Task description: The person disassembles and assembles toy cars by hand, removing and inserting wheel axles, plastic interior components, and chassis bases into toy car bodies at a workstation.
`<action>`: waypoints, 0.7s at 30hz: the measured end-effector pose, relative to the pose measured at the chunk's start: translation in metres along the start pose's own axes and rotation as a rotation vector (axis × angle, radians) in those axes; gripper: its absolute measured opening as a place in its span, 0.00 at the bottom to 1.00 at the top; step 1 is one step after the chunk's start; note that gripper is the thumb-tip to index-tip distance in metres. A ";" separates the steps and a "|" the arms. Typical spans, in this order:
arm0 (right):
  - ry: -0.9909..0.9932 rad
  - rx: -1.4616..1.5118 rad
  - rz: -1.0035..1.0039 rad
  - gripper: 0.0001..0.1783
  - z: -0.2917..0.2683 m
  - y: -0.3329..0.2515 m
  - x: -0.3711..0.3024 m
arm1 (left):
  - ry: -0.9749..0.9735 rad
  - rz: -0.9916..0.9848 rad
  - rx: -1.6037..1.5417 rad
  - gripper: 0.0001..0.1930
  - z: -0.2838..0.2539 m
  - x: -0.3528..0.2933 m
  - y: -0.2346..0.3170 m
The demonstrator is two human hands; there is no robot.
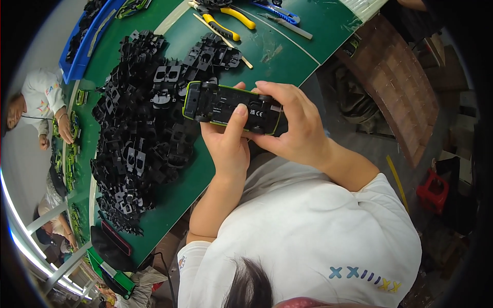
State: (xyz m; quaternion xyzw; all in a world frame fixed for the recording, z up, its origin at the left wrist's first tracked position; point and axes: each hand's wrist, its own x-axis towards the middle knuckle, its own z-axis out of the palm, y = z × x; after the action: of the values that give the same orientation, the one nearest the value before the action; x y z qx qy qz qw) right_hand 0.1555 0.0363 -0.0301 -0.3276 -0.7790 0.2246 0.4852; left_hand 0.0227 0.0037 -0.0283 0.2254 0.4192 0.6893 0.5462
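Observation:
A toy car (221,105) with a black underside and a green body edge is held upside down between both my hands, its wheels facing up. My left hand (226,141) wraps its near side, the thumb pressed on the black base. At the car's right end my right hand (298,120) grips with thumb and fingers. Beyond the car and to its left spreads a big heap of black plastic toy parts (138,123) on the green table (174,203).
Yellow-handled pliers (221,25), a thin wooden stick (246,60) and a blue utility knife (280,13) lie at the far side. A blue bin (77,56) stands far left. Co-workers, one with a hand (64,128) near green toy cars, sit along the left. A red stool (433,192) is at right.

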 end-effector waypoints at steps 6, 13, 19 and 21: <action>-0.316 0.222 0.068 0.43 -0.042 0.043 0.039 | -0.042 0.075 0.075 0.39 -0.015 0.003 0.013; -0.581 0.324 0.083 0.42 -0.057 0.082 0.066 | -0.160 0.343 1.144 0.43 -0.010 0.007 0.012; -0.574 0.393 0.102 0.43 -0.059 0.089 0.067 | -0.115 0.378 1.235 0.37 -0.005 0.014 0.012; -0.493 0.312 0.061 0.43 -0.066 0.085 0.065 | -0.116 0.368 1.230 0.37 -0.005 0.015 0.013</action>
State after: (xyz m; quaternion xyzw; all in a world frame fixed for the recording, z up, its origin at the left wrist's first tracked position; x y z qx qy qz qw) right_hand 0.2195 0.1440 -0.0185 -0.2080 -0.8192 0.4289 0.3189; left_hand 0.0071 0.0154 -0.0221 0.6025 0.6621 0.3921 0.2118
